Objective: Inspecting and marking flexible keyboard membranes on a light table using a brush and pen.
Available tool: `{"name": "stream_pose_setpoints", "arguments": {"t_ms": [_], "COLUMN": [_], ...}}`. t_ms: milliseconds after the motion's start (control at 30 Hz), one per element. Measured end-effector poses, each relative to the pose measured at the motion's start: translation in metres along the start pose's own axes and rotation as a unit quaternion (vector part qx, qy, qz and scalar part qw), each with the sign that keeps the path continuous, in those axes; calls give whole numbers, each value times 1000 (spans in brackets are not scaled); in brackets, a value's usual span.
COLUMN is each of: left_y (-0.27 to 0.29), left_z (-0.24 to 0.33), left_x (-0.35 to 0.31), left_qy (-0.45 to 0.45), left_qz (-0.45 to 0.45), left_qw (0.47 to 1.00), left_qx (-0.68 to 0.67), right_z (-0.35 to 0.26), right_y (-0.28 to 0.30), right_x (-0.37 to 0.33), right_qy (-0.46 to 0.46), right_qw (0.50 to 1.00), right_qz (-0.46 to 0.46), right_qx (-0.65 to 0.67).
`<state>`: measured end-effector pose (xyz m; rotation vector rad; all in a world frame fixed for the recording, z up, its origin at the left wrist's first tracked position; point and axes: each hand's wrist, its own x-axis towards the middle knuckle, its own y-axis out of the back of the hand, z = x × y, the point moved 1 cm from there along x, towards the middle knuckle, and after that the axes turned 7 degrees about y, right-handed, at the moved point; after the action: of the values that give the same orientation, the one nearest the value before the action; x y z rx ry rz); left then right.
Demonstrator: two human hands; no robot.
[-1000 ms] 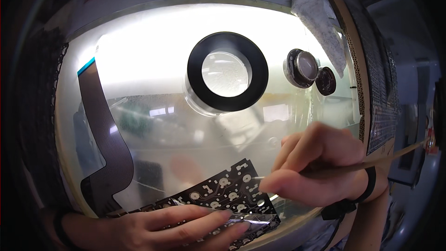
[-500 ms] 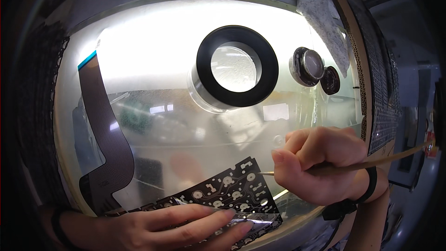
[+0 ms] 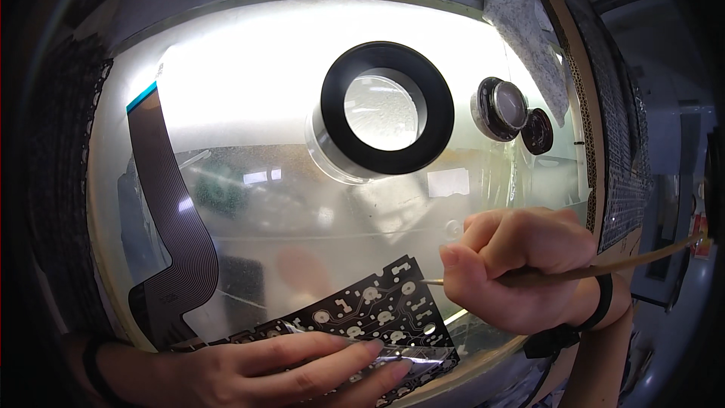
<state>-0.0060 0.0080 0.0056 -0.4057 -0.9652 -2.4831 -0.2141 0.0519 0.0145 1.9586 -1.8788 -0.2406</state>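
Observation:
My left hand (image 3: 279, 370) lies flat with outstretched fingers on a dark flexible circuit sheet (image 3: 389, 317) dotted with pale round pads. A strip of glossy clear film (image 3: 411, 353) shows beside its fingertips; its thumb is hidden. From the sheet's left end a ribbon tail (image 3: 177, 227) with fine parallel lines curves up to a blue tip. My right hand (image 3: 521, 264) is closed round a thin tool with a long tan handle (image 3: 642, 261). The tool's fine tip points left, right beside the sheet's upper right corner; whether it touches cannot be made out.
A black-rimmed round magnifier (image 3: 332, 128) stands on the lit glass surface (image 3: 249, 53). To its right are a small round jar (image 3: 507, 106) and a dark lid (image 3: 537, 132). A crumpled grey cloth (image 3: 521, 23) and a cardboard edge (image 3: 581, 83) border the right side.

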Motion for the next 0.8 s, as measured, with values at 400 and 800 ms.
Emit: {"name": "stream_pose_setpoints", "arguments": {"t_ms": [400,800], "left_y": [-1,-1], "left_z": [0,1], "left_x": [-2,-1], "left_qy": [-4,1], "left_qz": [8,10], "left_qw": [1000,1000], "left_qx": [1,5], "right_z": [-2,-2], "right_y": [2,4], "right_x": [-4,-2], "right_qy": [-13,-6], "right_qw": [998,998], "right_qz": [-37,-53], "right_qx": [-39,-32]}}
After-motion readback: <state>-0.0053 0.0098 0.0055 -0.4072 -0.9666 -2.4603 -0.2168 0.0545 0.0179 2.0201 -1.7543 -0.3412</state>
